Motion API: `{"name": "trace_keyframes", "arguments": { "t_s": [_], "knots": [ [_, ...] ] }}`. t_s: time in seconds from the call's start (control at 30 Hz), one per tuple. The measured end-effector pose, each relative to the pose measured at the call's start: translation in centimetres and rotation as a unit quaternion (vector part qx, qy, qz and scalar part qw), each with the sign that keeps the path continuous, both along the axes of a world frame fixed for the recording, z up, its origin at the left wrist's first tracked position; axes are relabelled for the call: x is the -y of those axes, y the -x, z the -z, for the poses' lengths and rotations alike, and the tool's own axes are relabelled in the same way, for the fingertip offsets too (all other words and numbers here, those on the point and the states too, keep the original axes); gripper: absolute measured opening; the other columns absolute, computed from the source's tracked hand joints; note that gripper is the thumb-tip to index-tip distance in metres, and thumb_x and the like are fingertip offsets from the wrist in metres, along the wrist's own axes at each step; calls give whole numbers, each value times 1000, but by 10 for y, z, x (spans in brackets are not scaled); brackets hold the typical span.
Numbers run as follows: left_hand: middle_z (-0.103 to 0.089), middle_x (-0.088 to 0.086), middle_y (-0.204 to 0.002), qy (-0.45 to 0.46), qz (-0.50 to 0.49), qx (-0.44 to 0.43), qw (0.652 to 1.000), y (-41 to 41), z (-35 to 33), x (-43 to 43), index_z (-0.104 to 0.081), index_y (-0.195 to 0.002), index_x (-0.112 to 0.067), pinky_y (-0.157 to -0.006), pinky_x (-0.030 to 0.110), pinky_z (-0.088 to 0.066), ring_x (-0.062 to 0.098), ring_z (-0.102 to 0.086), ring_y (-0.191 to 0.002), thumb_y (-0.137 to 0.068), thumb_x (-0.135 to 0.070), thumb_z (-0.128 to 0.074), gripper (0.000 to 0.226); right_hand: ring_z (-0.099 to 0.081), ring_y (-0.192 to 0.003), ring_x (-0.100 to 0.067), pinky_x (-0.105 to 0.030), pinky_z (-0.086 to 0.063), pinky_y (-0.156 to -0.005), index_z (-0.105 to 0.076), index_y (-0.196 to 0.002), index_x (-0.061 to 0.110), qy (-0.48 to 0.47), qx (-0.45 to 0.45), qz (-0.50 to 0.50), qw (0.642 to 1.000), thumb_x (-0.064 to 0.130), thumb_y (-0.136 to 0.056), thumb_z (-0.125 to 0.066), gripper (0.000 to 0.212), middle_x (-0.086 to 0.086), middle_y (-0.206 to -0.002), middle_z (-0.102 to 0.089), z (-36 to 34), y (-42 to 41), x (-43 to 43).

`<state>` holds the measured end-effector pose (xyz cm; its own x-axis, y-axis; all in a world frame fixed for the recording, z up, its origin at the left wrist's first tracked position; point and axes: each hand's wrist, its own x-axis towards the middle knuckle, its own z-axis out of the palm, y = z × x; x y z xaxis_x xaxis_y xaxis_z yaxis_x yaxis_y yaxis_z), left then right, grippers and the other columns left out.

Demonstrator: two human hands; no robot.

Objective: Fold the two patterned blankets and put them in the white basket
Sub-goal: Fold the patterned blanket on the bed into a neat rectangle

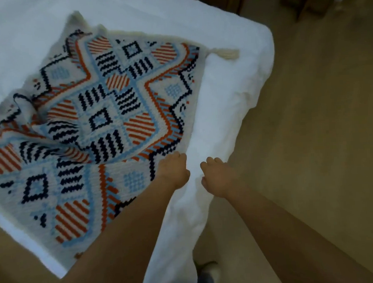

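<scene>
A patterned blanket (106,115) in cream, orange, light blue and navy lies spread on the white bed (232,91), rumpled toward the left, with a cream tassel (226,53) at its far right corner. My left hand (174,171) rests at the blanket's near right edge, fingers curled onto the fabric. My right hand (215,175) hovers just to the right over the white bedding, fingers curled, nothing visibly in it. No basket and no second blanket are in view.
The bed's corner juts to the right; beige carpet (321,134) surrounds it. Dark wooden furniture legs (308,0) stand at the top right. A foot in a shoe (209,270) shows beside the bed at the bottom.
</scene>
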<state>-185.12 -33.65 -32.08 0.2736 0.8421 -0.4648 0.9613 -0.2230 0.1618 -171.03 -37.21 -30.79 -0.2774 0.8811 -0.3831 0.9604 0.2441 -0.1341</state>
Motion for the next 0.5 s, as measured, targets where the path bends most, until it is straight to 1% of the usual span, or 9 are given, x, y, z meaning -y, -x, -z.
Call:
{"name": "trace_keyframes", "arguments": {
  "t_s": [0.07,0.17,0.2,0.33,0.5],
  "knots": [
    [-44,12,-130,-9,-21,12,1000,-19,-10,-15,-40,-128,-9,-89,37,-39,28,-44,-116,-93,-25,-42,38,-46,-106,-26,-32,-32,-73,-46,-116,6,-5,10,-14,1000,21,-94,-40,27,-11,-117,-47,-14,-22,-25],
    [-39,12,-137,-14,-60,26,998,-31,-21,-44,-35,-136,-9,-99,40,-36,28,-40,-123,-94,-24,-41,45,-45,-106,-26,-32,-30,-71,-46,-115,6,-16,26,-46,998,21,-94,-39,26,-11,-117,-47,-27,-43,-63],
    [-39,12,-138,-20,-71,29,997,-33,-24,-54,-34,-136,-9,-100,41,-37,28,-39,-124,-93,-23,-41,46,-45,-106,-26,-32,-31,-71,-46,-115,6,-22,25,-56,998,20,-94,-39,26,-12,-117,-47,-29,-47,-77],
    [-43,11,-132,-34,-93,24,995,-40,-32,-103,-39,-131,-10,-94,39,-38,28,-42,-120,-93,-22,-40,40,-44,-109,-26,-31,-30,-73,-46,-117,6,-26,24,-83,996,22,-95,-39,28,-12,-120,-46,-37,-53,-143],
    [-46,10,-129,-26,-112,29,993,-62,-15,-179,-39,-130,-11,-91,39,-40,27,-45,-116,-93,-27,-43,41,-44,-109,-27,-32,-34,-74,-46,-116,7,-25,18,-106,994,26,-95,-40,29,-12,-120,-46,-32,-57,-236]
  ]
}}
